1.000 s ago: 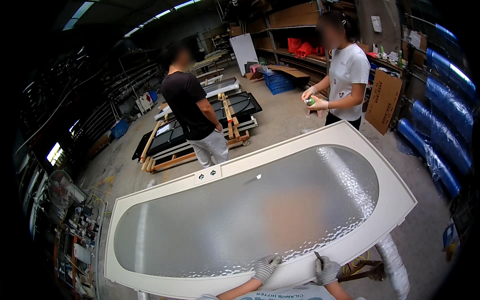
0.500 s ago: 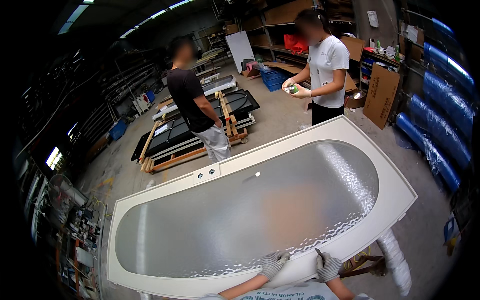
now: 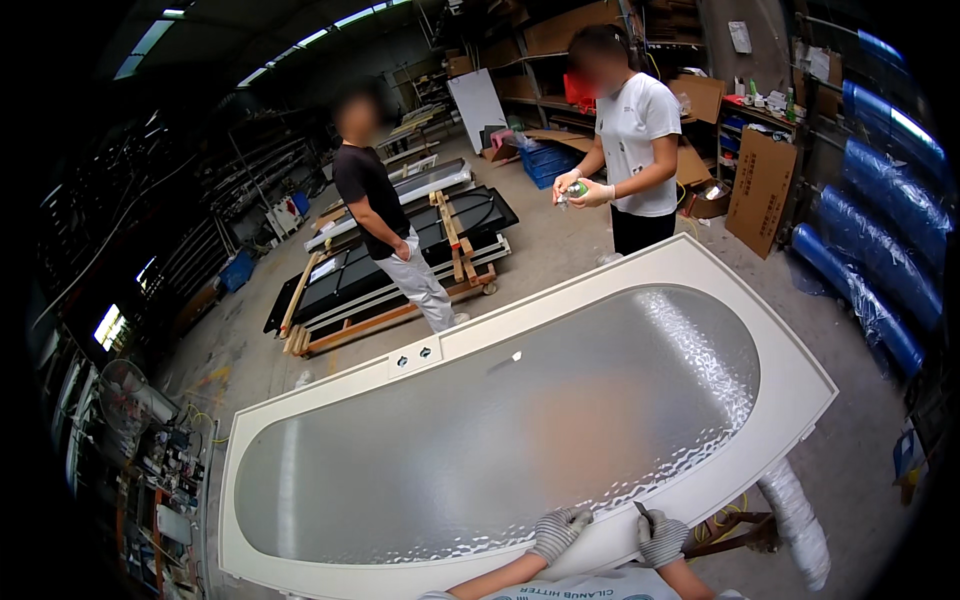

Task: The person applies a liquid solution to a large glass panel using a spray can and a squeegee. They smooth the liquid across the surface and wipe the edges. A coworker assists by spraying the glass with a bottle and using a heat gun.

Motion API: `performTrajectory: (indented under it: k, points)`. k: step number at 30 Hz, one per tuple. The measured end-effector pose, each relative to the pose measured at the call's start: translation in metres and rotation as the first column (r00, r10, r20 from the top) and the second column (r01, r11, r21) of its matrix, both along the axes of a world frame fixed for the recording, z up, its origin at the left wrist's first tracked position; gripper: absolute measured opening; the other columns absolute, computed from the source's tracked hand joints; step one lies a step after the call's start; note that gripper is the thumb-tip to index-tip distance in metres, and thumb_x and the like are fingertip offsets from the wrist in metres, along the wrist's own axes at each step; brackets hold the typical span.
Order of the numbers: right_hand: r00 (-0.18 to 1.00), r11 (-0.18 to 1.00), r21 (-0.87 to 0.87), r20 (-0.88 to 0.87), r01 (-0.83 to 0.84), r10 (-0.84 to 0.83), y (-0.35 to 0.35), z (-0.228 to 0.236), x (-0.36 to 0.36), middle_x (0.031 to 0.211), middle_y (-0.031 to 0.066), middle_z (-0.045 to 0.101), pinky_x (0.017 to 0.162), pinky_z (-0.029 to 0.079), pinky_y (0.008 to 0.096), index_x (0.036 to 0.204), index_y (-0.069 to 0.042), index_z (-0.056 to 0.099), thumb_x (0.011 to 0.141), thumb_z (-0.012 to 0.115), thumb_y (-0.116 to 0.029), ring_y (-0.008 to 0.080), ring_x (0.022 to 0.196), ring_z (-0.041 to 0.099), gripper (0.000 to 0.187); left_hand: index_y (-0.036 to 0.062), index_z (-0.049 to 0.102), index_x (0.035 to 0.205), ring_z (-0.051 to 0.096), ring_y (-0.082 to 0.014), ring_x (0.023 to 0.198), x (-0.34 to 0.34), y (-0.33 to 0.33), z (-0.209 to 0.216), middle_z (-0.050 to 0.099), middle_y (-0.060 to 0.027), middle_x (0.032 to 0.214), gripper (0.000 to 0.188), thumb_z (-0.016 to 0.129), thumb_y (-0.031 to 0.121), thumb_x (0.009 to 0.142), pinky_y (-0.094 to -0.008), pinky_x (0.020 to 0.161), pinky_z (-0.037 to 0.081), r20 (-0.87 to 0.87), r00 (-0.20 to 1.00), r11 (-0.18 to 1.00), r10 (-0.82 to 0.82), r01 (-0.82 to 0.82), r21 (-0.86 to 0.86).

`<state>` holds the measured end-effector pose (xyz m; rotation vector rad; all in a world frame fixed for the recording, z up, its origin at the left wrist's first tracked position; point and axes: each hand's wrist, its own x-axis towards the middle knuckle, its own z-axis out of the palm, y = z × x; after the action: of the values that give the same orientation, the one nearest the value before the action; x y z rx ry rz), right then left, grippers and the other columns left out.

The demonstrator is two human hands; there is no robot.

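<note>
A large cream-framed door panel (image 3: 300, 566) lies flat in front of me, with a long rounded pane of rippled frosted glass (image 3: 400, 450) set in it. My left hand (image 3: 558, 536), in a grey striped glove, rests on the near side of the frame at the glass edge. Its fingers are drawn together, and anything between them is hidden. Just to the right, my right hand (image 3: 662, 540), gloved alike, is closed around a small dark tool with a thin tip (image 3: 641, 509). That tip points at the near glass edge; its exact kind is unclear.
Beyond the panel, a person in a white shirt (image 3: 640, 130) holds a small green-and-white object. Another in a dark shirt (image 3: 370, 190) stands by stacked dark panels (image 3: 400, 245). Blue film rolls (image 3: 860, 290) lean at right. A wrapped post (image 3: 797, 520) stands beside the near right corner.
My left hand has slid slightly right along the near frame edge; my right hand keeps its grip on the tool. The person in white has shifted left, and the one in dark has turned.
</note>
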<state>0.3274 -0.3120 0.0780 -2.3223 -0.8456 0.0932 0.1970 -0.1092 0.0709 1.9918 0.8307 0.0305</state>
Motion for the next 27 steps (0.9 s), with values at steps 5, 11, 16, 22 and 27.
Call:
performTrajectory:
  k: [5,11,16,22,27]
  points:
    - [1.000,1.000,0.009,0.001,0.000,0.000,-0.001,-0.001,0.001,0.062,0.0155,0.063,0.057,0.047,0.0520,0.089,-0.011,0.063,0.089,0.057,-0.033,0.0388,0.055,0.061,0.023,0.0108,0.073,0.097,0.068,-0.0303,0.082,0.002,0.000,0.007,0.071,-0.0155,0.087,0.041,0.054,0.047,0.090,-0.0374,0.076,0.052,0.029,1.000,0.998,0.002,0.000,-0.057]
    - [1.000,1.000,-0.018,-0.019,0.000,-0.001,-0.002,-0.003,0.001,0.064,0.0166,0.064,0.058,0.047,0.0521,0.090,-0.010,0.064,0.090,0.057,-0.033,0.0391,0.056,0.061,0.024,0.0094,0.073,0.096,0.068,-0.0311,0.081,0.002,-0.002,0.012,0.071,-0.0161,0.087,0.042,0.054,0.046,0.090,-0.0378,0.075,0.053,0.014,1.000,0.999,0.002,-0.001,-0.051]
    - [1.000,1.000,-0.011,-0.027,0.003,-0.003,0.000,0.002,0.000,0.065,0.0168,0.064,0.058,0.048,0.0515,0.089,-0.009,0.065,0.090,0.056,-0.033,0.0390,0.057,0.062,0.025,0.0082,0.073,0.102,0.068,-0.0342,0.084,-0.001,0.001,-0.010,0.070,-0.0191,0.091,0.045,0.055,0.048,0.089,-0.0383,0.077,0.053,0.028,1.000,1.000,0.007,-0.007,0.002]
    - [0.999,1.000,0.005,-0.037,0.001,-0.001,0.000,0.009,0.000,0.065,0.0162,0.064,0.058,0.048,0.0507,0.088,-0.009,0.065,0.090,0.056,-0.032,0.0385,0.058,0.062,0.024,0.0088,0.073,0.104,0.069,-0.0339,0.084,-0.001,0.001,-0.019,0.070,-0.0194,0.091,0.047,0.056,0.049,0.088,-0.0375,0.077,0.054,0.030,1.000,1.000,0.011,-0.011,-0.010]
    - [0.999,1.000,-0.020,-0.033,-0.005,0.004,0.001,0.015,0.000,0.064,0.0161,0.063,0.058,0.048,0.0504,0.088,-0.009,0.064,0.090,0.056,-0.032,0.0384,0.057,0.062,0.024,0.0121,0.074,0.100,0.069,-0.0305,0.078,0.000,-0.001,-0.008,0.071,-0.0153,0.086,0.042,0.056,0.049,0.089,-0.0363,0.073,0.053,0.014,1.000,0.999,0.018,-0.018,-0.027]
